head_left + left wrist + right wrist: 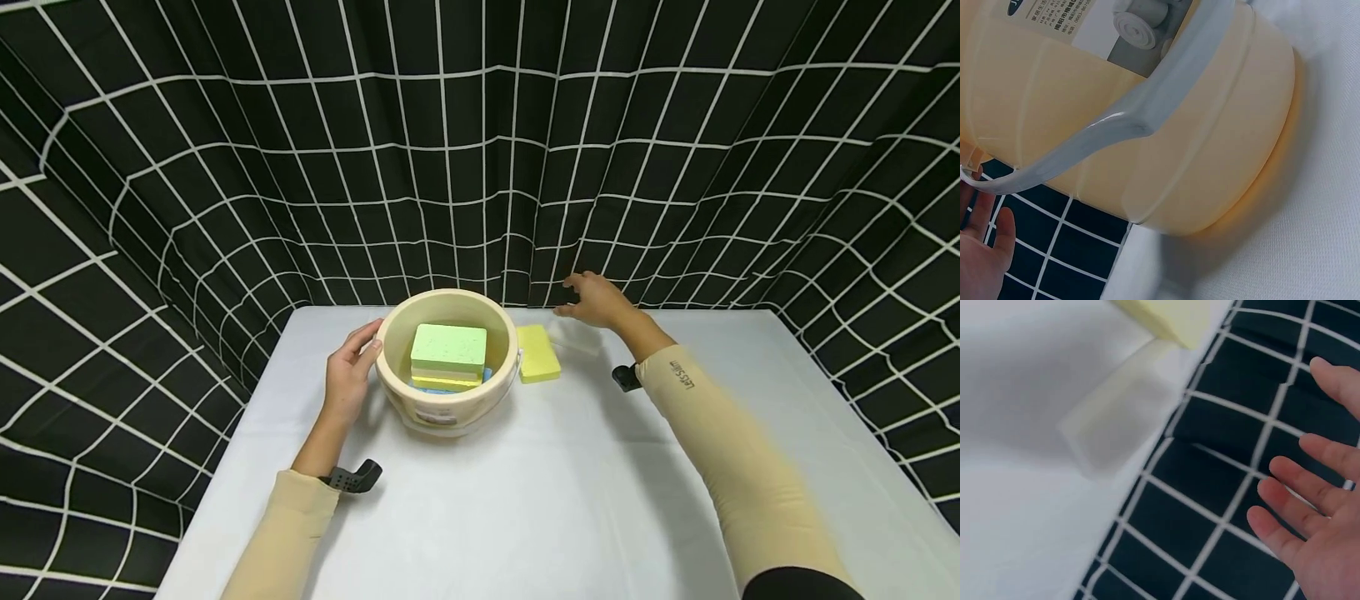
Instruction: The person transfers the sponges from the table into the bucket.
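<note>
A cream bucket [395, 392] stands on the white table. Inside it a green sponge [448, 346] lies on top of a cream layer and a yellow layer, with something blue [487, 375] beneath. My left hand [348, 371] rests against the bucket's left side near the rim, fingers fairly straight; in the left wrist view it is beside the end of the pale handle [1104, 134]. My right hand [596, 302], fingers spread and holding nothing, hovers by the table's back edge. Below it lies a white sponge-like block [1119, 403], next to a yellow sponge [537, 354].
A black curtain [465, 167] with a white grid surrounds the back and sides of the table [525, 517]. The bucket carries a printed label [1094, 25] on its front, and its handle hangs down there.
</note>
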Available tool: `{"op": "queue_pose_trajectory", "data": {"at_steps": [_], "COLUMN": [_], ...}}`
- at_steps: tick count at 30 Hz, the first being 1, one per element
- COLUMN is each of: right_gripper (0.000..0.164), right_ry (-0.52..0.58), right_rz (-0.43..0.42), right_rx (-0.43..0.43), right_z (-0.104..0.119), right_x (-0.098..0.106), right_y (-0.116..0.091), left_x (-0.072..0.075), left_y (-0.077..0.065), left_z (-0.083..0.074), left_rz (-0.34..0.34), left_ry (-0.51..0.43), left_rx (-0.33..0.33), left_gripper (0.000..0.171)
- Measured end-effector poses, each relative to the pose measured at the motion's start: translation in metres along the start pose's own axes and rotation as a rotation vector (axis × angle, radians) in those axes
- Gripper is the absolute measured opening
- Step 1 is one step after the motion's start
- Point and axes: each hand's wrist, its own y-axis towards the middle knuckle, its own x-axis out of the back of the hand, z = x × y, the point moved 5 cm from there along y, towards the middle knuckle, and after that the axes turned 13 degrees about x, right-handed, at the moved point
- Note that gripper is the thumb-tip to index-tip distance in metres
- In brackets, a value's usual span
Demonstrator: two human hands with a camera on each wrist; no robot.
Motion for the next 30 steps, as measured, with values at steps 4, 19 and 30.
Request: {"op": "queue_pose_trajectory", "data": {"at_steps": [4,19,30], "right_gripper": [0.067,0.079,0.093], "right_ry": [-0.001,0.021,0.028], "right_rz": [0.026,0.094,0.097], "right_rx": [-0.026,-0.138,-0.183], "right_z": [-0.012,-0.046,-0.062], "right_x": [-0.017,-0.054,-0.087], "right_y": [-0.001,-0.005,-0.010], "left_x": [0.003,0.002,0.001], "left_y": [-0.003,-0.002,-0.001], "left_z": [0.002,-0.003,-0.001], "left_rz": [0.004,0.008,0.023], "left_ry": [-0.003,-0.009,-0.047], "left_rx": [0.006,-0.026,-0.013], "left_gripper": [0.036,0.036,0.037]}}
